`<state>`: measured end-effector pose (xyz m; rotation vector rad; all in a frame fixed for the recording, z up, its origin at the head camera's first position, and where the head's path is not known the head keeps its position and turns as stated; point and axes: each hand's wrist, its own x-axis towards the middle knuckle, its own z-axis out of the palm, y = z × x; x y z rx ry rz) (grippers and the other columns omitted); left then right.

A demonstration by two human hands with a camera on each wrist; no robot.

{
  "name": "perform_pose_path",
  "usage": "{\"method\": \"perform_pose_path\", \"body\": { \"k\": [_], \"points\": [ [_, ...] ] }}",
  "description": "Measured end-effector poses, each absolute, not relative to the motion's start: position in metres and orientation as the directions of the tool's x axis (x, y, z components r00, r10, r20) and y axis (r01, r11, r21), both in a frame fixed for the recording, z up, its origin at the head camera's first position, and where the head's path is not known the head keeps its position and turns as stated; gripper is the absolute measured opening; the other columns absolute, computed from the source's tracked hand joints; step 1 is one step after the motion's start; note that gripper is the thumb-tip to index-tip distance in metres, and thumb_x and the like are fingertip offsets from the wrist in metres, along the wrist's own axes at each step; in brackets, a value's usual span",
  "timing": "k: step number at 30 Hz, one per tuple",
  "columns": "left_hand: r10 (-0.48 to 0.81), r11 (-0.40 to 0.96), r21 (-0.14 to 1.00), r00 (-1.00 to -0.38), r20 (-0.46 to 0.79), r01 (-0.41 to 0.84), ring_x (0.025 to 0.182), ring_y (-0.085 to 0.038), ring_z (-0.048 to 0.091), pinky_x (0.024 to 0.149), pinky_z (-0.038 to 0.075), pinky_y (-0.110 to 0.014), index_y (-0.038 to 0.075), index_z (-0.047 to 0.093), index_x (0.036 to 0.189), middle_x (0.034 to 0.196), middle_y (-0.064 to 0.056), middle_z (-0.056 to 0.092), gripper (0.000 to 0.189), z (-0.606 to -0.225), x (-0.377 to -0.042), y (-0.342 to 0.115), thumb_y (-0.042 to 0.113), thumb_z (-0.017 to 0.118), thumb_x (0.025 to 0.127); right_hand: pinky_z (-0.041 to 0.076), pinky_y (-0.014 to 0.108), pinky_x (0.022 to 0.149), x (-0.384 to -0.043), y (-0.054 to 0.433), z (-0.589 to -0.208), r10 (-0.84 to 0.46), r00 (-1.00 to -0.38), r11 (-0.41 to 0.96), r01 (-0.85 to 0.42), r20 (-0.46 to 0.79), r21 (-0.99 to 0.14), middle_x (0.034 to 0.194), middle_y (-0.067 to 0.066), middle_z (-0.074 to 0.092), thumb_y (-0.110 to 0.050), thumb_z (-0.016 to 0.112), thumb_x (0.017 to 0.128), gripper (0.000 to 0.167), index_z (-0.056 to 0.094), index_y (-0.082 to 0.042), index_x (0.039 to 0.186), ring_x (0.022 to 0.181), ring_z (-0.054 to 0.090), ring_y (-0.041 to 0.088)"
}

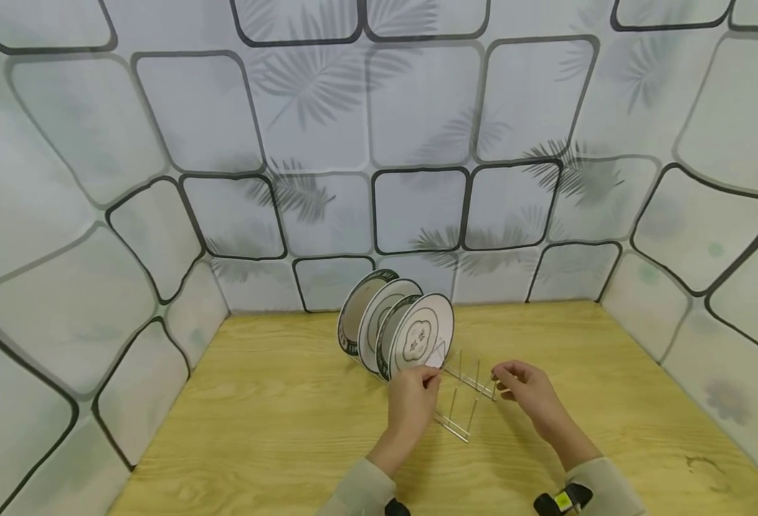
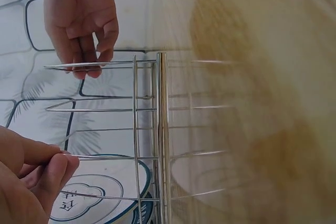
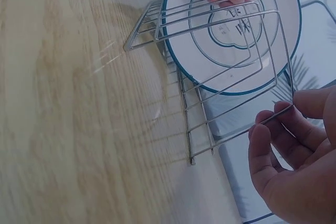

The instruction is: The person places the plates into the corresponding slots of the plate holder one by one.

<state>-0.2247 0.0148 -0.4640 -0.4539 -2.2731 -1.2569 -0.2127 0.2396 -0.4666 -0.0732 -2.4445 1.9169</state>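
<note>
A wire dish rack (image 1: 451,426) stands on the table with several round plates upright in its far-left part. The nearest plate (image 1: 425,333) is white with a dark rim and printed characters in its middle. My left hand (image 1: 412,398) pinches a rack wire just in front of that plate; in the left wrist view, its thumb and forefinger (image 2: 55,163) meet at the wire. At the rack's near right end, my right hand (image 1: 528,390) holds the corner of the end wire between thumb and fingers, as the right wrist view (image 3: 299,153) shows. Wire slots between the hands hold no plates.
The wood-grain table (image 1: 275,430) reaches back to a patterned cloth wall (image 1: 417,215), with side walls at left and right. A dark mark (image 1: 704,462) lies on the table at the right. A black wrist device (image 1: 562,499) is strapped to the right sleeve.
</note>
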Motion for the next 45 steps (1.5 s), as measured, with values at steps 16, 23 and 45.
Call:
{"method": "perform_pose_path", "body": {
  "k": [16,23,45],
  "points": [
    [0.014,0.506,0.71,-0.828,0.56,0.489,0.063,-0.002,0.062,0.055,0.05,-0.017,0.008,0.079,0.08,0.075,0.001,0.073,0.005,-0.465,-0.222,-0.001,0.003,0.079,0.081,0.053,0.042,0.091,-0.2,0.23,-0.466,0.006,-1.0,0.225,-0.008,0.01,-0.974,0.111,0.023,0.062,-0.026,0.06,0.1,0.035,0.064,0.007,0.113,0.103,0.058,0.036],
    [0.005,0.507,0.73,-0.849,0.528,0.457,0.062,0.0,0.06,0.055,0.05,-0.016,0.009,0.079,0.08,0.074,0.004,0.072,0.005,-0.464,-0.219,-0.007,0.004,0.08,0.081,0.054,0.04,0.09,-0.193,0.227,-0.466,-0.007,-1.0,0.233,-0.016,0.015,-0.972,0.105,0.019,0.066,-0.024,0.062,0.099,0.032,0.066,0.006,0.109,0.099,0.061,0.034],
    [-0.027,0.435,0.815,-0.899,0.437,0.383,0.063,-0.004,0.062,0.056,0.053,-0.019,0.005,0.078,0.081,0.074,0.003,0.071,0.005,-0.463,-0.231,-0.04,0.002,0.082,0.079,0.057,0.03,0.08,-0.172,0.192,-0.463,-0.254,-0.963,0.197,-0.144,0.091,-0.97,0.094,0.02,0.068,-0.012,0.065,0.095,0.025,0.065,0.013,0.099,0.086,0.066,0.023]
  ]
}}
